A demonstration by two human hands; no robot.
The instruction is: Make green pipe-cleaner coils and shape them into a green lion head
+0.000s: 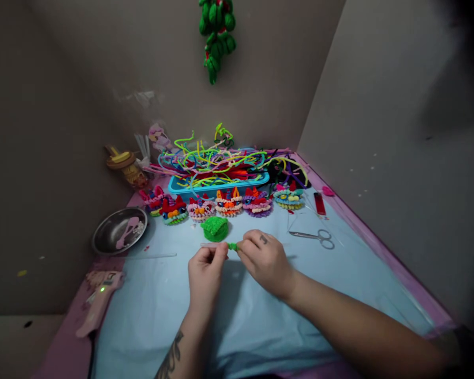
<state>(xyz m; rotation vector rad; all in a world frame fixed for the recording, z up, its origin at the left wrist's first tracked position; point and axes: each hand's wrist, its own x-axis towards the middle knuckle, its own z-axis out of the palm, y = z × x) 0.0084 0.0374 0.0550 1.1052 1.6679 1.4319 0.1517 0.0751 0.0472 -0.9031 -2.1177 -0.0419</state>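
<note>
My left hand (206, 271) and my right hand (265, 259) meet above the light blue table cover (339, 273). Between their fingertips is a thin clear rod (212, 245) with a green pipe cleaner (232, 246) coiled around it. The left fingers pinch the rod and the right fingers pinch the green coil. Just behind the hands lies a green coiled pipe-cleaner piece (215, 228) on the cover.
A row of several colourful pipe-cleaner figures (229, 202) stands before a blue tray (219, 184) heaped with pipe cleaners. Scissors (318, 237) and a red lighter (319, 203) lie right. A steel bowl (119, 230) and glue gun (98, 302) sit left. Walls close in behind and right.
</note>
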